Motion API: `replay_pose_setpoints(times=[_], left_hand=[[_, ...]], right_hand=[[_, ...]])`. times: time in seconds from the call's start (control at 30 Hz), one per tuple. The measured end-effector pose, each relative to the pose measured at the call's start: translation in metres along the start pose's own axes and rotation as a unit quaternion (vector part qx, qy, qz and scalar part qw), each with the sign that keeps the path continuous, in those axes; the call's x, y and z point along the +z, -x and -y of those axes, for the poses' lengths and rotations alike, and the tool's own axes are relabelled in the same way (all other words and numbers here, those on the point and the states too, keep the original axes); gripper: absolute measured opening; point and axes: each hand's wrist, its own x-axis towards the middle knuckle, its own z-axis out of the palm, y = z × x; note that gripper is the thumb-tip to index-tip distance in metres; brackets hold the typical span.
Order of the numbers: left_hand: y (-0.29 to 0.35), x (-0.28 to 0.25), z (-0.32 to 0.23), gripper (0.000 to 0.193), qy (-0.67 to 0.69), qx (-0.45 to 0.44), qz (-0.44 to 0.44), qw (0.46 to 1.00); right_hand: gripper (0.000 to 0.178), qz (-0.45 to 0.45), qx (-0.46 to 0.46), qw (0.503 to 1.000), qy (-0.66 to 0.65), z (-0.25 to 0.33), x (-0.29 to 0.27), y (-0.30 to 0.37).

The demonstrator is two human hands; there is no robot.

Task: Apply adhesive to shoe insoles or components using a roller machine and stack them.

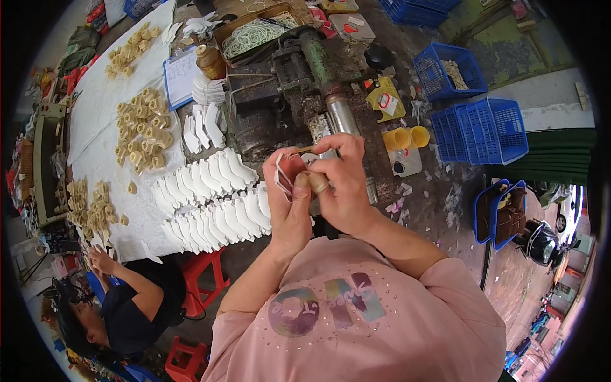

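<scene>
Close in front of my chest, both hands hold a small folded piece, reddish pink inside with a white rim (291, 167). My left hand (287, 219) is closed around its near side, thumb pressed up against it. My right hand (347, 191) pinches at the piece's right side, fingers bent. A thin brown strip (301, 151) shows along the top edge between the hands; whether it belongs to the piece I cannot tell. To the left, curved white pieces (219, 223) lie in overlapping rows on the table. Just beyond my hands stands a worn machine with a shiny metal cylinder (342, 118).
Tan moulded parts (143, 130) lie in heaps on the white-covered table (95, 137). A co-worker (130, 305) sits at lower left near a red stool (202, 280). Blue baskets (477, 137) stand at right, yellow cups (398, 139) nearer. A box of cord (258, 35) sits behind.
</scene>
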Motion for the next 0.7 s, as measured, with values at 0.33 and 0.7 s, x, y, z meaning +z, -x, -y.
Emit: replay_pose_setpoints(times=[0.33,0.7], left_hand=[[-0.007,-0.014,0.007,0.059,0.015,-0.024,0.065,0.997],[-0.005,-0.004,0.006,0.058,-0.032,-0.006,0.035,0.999]], right_hand=[[0.02,0.077,0.036,0.996,0.027,-0.001,-0.016,-0.005],[0.011,0.01,0.039,0.999,-0.013,-0.001,-0.001,0.011]])
